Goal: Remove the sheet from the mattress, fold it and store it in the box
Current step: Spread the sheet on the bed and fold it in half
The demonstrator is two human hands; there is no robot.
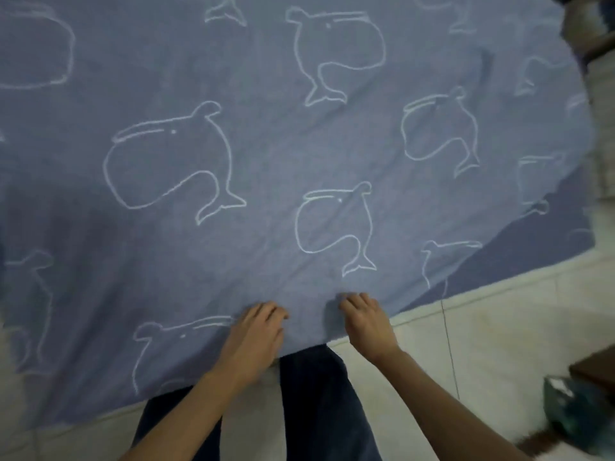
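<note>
Two bare forearms come in from the bottom edge of the frame, and between them are legs in dark blue trousers, standing on a floor of pale tiles. At the lower right edge lies a blurred greenish, shiny object, and just above it is the corner of something brown; I cannot tell what either one is.

A little further, in the lower middle, the left hand and the right hand are side by side and near each other, both on the near edge of the sheet. The fingers of both hands are bent and their tips touch the cloth. Small wrinkles are around the right fingertips, but it is not possible to see if either hand really pinches the cloth or only presses on it.

The sheet is spread flat on the floor and fills almost all the frame, from the hands to the top edge. It is grey-blue with whale shapes drawn in thin white lines. At the right middle, a darker blue layer of the cloth shows from under the edge of the upper layer, and it touches the tiles.

In the upper right corner, past the edge of the sheet, there are dark blurred things that I cannot identify.
</note>
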